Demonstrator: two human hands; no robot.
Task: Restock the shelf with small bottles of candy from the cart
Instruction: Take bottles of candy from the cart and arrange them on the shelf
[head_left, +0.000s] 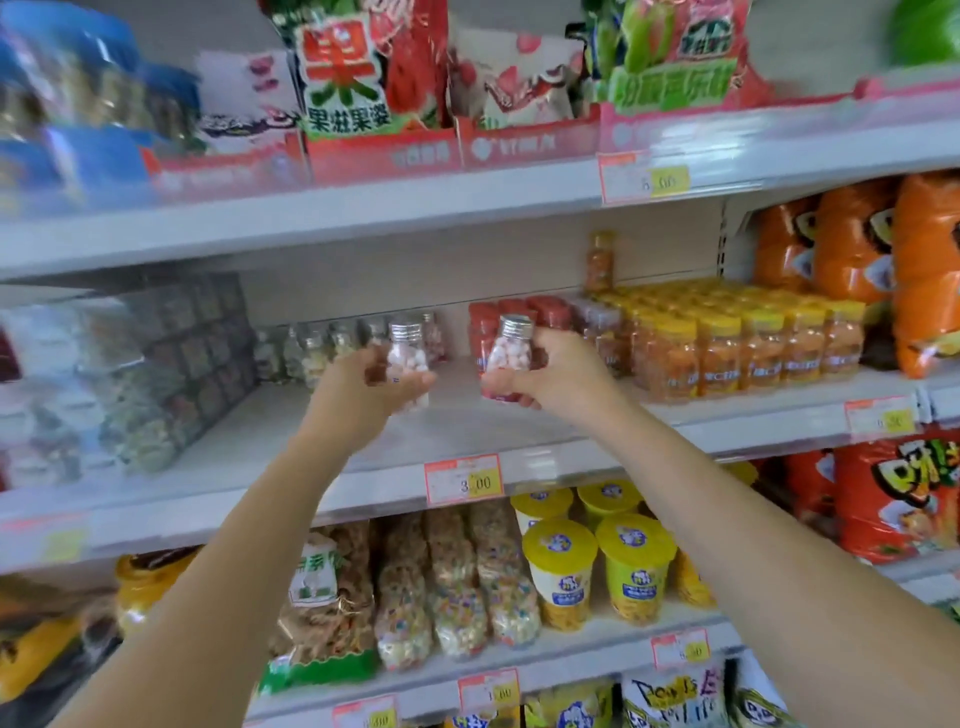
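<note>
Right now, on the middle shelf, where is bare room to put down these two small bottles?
The shelf board is bare in front of the silver-capped bottles, between the stacked boxes on the left and the yellow-capped bottles on the right. Both sides are crowded.

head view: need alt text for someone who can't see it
A person's left hand and right hand each hold a small silver-capped bottle of pink and white candy, the left bottle and the right bottle, over a bare stretch of the middle shelf. More small bottles stand at the back, with yellow-capped orange bottles to the right.
</note>
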